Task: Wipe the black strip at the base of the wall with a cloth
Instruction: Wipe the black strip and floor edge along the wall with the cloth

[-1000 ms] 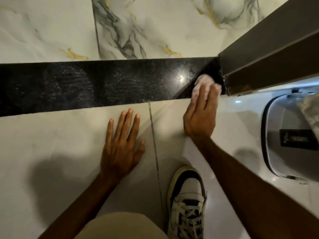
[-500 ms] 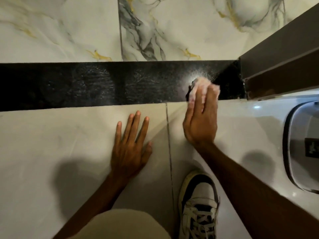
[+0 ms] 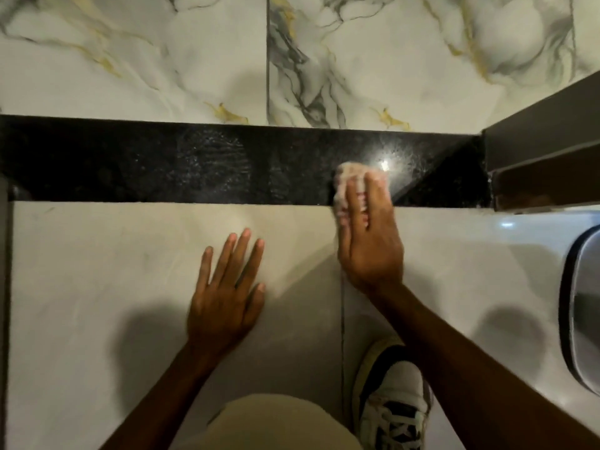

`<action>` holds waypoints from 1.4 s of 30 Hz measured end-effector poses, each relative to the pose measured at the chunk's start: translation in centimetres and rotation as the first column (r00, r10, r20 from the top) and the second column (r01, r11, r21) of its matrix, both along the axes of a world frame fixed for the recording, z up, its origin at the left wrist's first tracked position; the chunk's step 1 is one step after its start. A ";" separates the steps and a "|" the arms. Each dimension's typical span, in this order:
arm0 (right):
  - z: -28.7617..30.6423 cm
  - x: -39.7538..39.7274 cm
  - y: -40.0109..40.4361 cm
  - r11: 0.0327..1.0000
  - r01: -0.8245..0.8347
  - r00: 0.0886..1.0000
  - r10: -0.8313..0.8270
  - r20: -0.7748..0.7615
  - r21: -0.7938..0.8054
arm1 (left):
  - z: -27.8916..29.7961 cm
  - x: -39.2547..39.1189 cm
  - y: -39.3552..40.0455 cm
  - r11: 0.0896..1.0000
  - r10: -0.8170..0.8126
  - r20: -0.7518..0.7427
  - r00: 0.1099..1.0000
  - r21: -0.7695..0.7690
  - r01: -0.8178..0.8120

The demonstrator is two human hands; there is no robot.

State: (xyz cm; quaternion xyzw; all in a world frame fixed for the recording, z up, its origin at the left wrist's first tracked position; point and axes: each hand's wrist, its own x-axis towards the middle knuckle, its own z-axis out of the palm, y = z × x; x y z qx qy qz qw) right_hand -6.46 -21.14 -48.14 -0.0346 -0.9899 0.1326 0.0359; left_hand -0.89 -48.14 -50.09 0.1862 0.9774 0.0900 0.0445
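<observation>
The black strip [image 3: 201,164] runs across the view at the base of the marbled wall, with smeared wipe marks on its middle. My right hand [image 3: 368,241] presses a pale pinkish cloth [image 3: 344,177] against the strip, right of its middle and left of a bright glare spot. The cloth bunches under my fingers and reaches down over the strip's lower edge. My left hand [image 3: 227,287] lies flat on the pale floor tile, fingers spread, holding nothing, a short way below the strip.
A dark door frame [image 3: 539,151] ends the strip at the right. A grey bin lid with a black rim [image 3: 581,306] sits at the right edge. My white and black shoe [image 3: 393,407] and bent knee [image 3: 269,423] are at the bottom.
My right hand has slid the cloth leftward along the strip, away from the corner by the door frame. The view shifted left with it; the left hand stays flat on the tile.
</observation>
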 end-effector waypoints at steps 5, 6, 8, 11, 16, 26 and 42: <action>-0.5 -9.3 -5.5 0.991 0.114 0.991 -0.119 -0.066 -0.071 | -0.6 0.1 -0.2 0.988 0.151 -0.014 0.988 0.012 -0.151; -0.4 -10.7 -6.9 0.998 -0.012 0.999 0.009 -0.042 -0.058 | -0.6 0.1 -0.2 0.984 0.178 -0.016 0.984 0.013 -0.178; 0.0 -10.6 -8.9 0.962 -0.271 0.963 0.271 -0.005 -0.029 | -0.3 0.1 -0.1 0.975 0.223 -0.008 0.975 0.018 -0.223; 0.7 -4.3 -7.9 0.886 -0.463 0.886 0.463 0.022 -0.024 | 0.6 -0.1 0.0 0.972 0.235 0.008 0.972 0.024 -0.235; 0.0 -2.4 -2.0 0.885 -0.465 0.885 0.465 0.024 0.007 | 0.3 0.1 0.0 0.972 0.230 0.017 0.973 0.046 -0.230; -0.1 -6.0 -11.9 0.883 -0.469 0.883 0.469 0.031 -0.020 | -0.4 -0.2 -3.3 0.992 0.126 0.013 0.992 0.000 -0.126; 0.5 -5.4 -18.4 0.917 -0.399 0.916 0.400 0.036 -0.017 | 0.1 2.0 -9.1 0.933 0.360 -0.026 0.933 0.032 -0.359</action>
